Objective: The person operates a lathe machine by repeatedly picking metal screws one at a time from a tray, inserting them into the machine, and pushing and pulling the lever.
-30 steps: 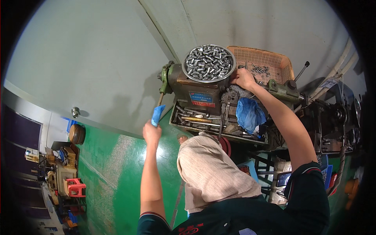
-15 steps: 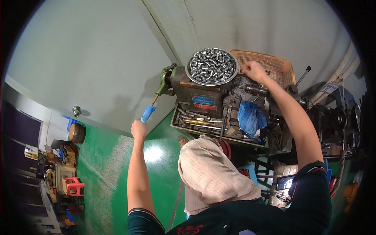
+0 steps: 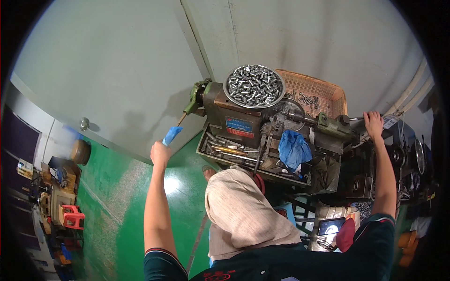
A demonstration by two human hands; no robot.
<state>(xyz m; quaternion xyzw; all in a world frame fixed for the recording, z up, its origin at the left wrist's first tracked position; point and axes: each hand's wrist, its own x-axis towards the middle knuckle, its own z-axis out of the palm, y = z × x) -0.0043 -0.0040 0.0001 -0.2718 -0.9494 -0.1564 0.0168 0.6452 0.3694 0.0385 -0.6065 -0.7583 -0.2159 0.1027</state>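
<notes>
My left hand (image 3: pixel 160 153) is closed round the lower end of a handle wrapped in blue (image 3: pixel 171 136). This handle is joined by a rod to a green lever arm (image 3: pixel 191 105) at the left end of a small bench lathe (image 3: pixel 218 104). Far to the right, my right hand (image 3: pixel 373 124) grips the end of a metal lever (image 3: pixel 357 119) on the green tailstock (image 3: pixel 333 125). A round metal bowl (image 3: pixel 255 107), heaped with small shiny metal parts, stands on the headstock. Metal shavings (image 3: pixel 277 121) lie around the spindle area.
Behind the lathe an orange plastic basket (image 3: pixel 341 96) holds several loose metal parts. A blue cloth or bag (image 3: pixel 294 150) lies over the front. Tools fill the tray (image 3: pixel 202 151) below. A grey door (image 3: pixel 108 65) stands left; a red stool (image 3: pixel 73 217) is farther off.
My right hand has left the spot beside the bowl and moved right onto the tailstock lever. My left hand keeps its hold on the blue-wrapped handle. The view has shifted slightly.
</notes>
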